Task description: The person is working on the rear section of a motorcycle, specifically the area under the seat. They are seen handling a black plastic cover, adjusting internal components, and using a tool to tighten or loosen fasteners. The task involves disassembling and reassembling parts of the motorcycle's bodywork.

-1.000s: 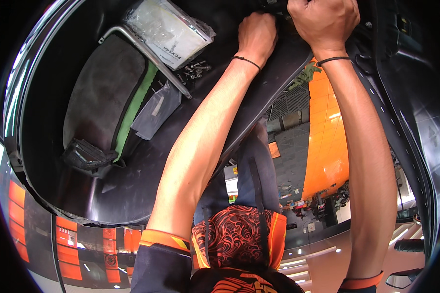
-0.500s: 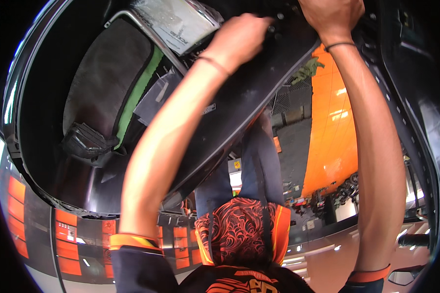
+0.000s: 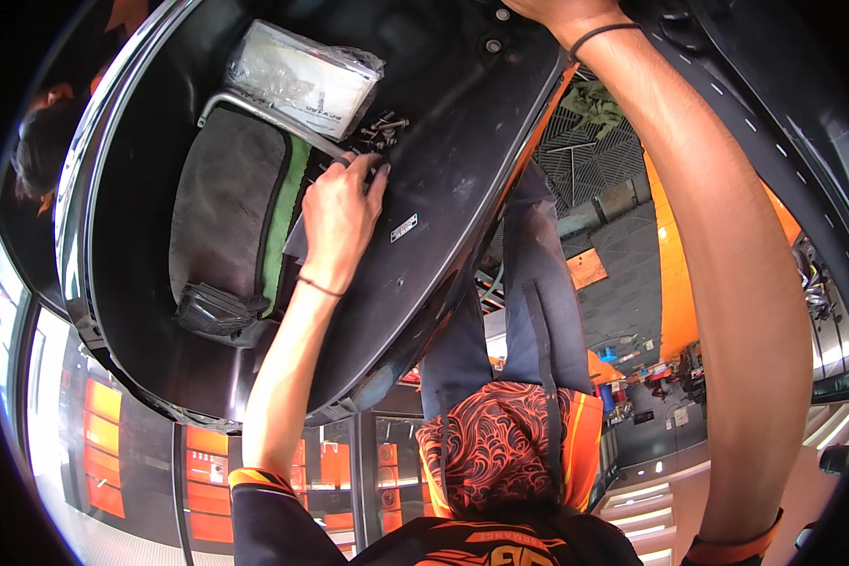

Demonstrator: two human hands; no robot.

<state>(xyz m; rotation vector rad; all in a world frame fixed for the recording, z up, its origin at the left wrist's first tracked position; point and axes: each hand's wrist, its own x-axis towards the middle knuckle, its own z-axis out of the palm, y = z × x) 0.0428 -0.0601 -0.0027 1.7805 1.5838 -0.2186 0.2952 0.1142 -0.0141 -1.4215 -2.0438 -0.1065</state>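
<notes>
Fingers (image 3: 358, 171) of the left hand (image 3: 338, 226) are bent at the right end of the angled silver metal bar (image 3: 275, 118); whether they grip it cannot be determined. Loose metal bolts (image 3: 384, 130) lie just beyond, inside the glossy black plastic compartment (image 3: 434, 174). The right hand (image 3: 564, 15) is at the compartment's far right; its fingers are out of view, their state indeterminable.
</notes>
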